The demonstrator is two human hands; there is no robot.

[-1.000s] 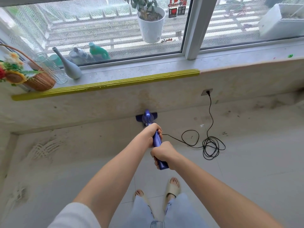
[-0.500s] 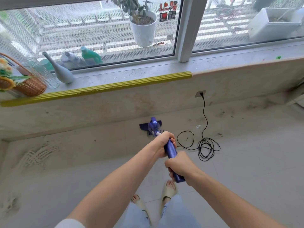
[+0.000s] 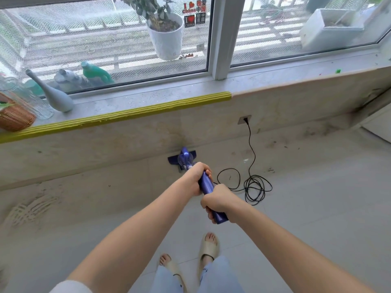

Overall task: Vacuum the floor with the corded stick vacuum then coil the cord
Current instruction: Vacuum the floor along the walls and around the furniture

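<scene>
The stick vacuum [image 3: 206, 185] is gripped by both hands; the left hand [image 3: 195, 178] is wrapped round the upper handle, the right hand [image 3: 218, 200] is clenched round the handle's end, fingers [image 3: 209, 212] curled beneath. The vacuum head [image 3: 182, 158] is set on the floor [image 3: 306, 208] at the base of the low wall [image 3: 105, 144] under the window sill [image 3: 148, 102]. The step is judged best done with the head kept flat and drawn along the wall's foot in overlapping passes; the cord [image 3: 254, 185], lying in loose loops near the right hand and plugged into the socket [image 3: 244, 119], should be kept clear of the head. The tube is largely hidden by the left hand; the switch cannot be made out; the debris near the wall is too small to identify.
</scene>
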